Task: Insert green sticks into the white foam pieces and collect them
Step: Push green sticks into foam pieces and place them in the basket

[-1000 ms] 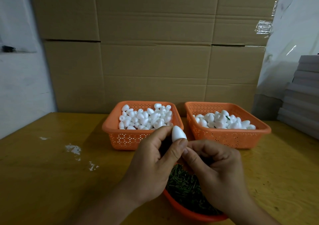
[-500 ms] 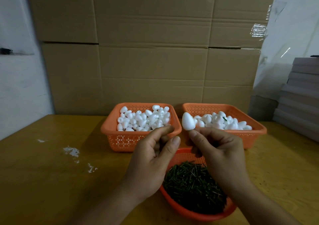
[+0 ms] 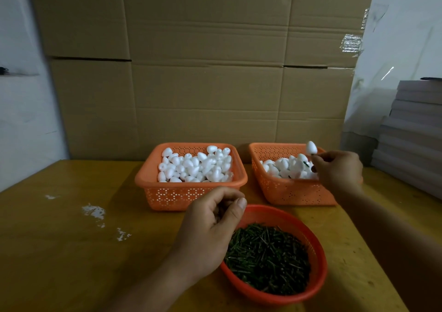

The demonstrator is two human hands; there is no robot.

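Two baskets upper centre. Right hand (image 3: 338, 169), right of centre, pinches the stem of a foam piece (image 3: 311, 147) above the right basket (image 3: 287, 192), which holds finished pieces. Stick itself too small to see clearly. Left hand (image 3: 210, 225), lower centre, fingers loosely curled, thumb near the forefinger; whether it holds anything, cannot tell. Risks, judged: released from this height, piece may bounce off the heap and over the rim; a shallow-seated stick could slip out. Left basket (image 3: 167, 192) holds plain foam; stick bowl (image 3: 318, 261) lower right.
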